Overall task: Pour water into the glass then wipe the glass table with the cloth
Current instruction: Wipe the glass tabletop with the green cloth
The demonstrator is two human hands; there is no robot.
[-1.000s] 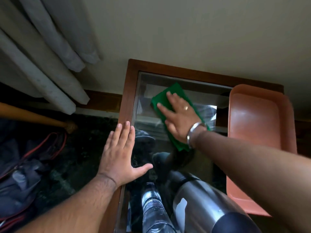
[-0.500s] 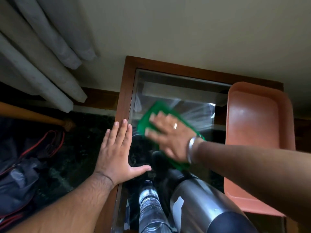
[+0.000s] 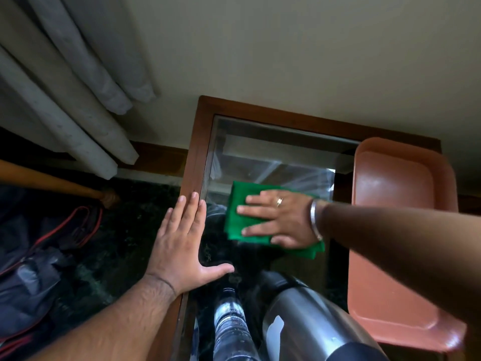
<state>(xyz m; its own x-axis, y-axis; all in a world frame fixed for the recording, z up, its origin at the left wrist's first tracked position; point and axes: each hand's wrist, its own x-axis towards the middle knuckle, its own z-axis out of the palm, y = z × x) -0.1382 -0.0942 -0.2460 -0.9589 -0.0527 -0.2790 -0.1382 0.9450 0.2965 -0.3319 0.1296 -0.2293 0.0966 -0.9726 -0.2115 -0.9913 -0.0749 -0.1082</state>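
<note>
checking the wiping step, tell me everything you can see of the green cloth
The green cloth looks like soft fabric, folded into a flat, layered pad. It lies on the glass table, near its middle. The right hand presses flat on it with fingers spread, covering its right part. The left hand does not touch it.

Head view, steeply downward, close over glass table (image 3: 260, 157)

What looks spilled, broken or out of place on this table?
Nothing looks spilled or broken. The right hand presses the green cloth flat on the glass table. The salmon tray hangs past the near edge.
</note>
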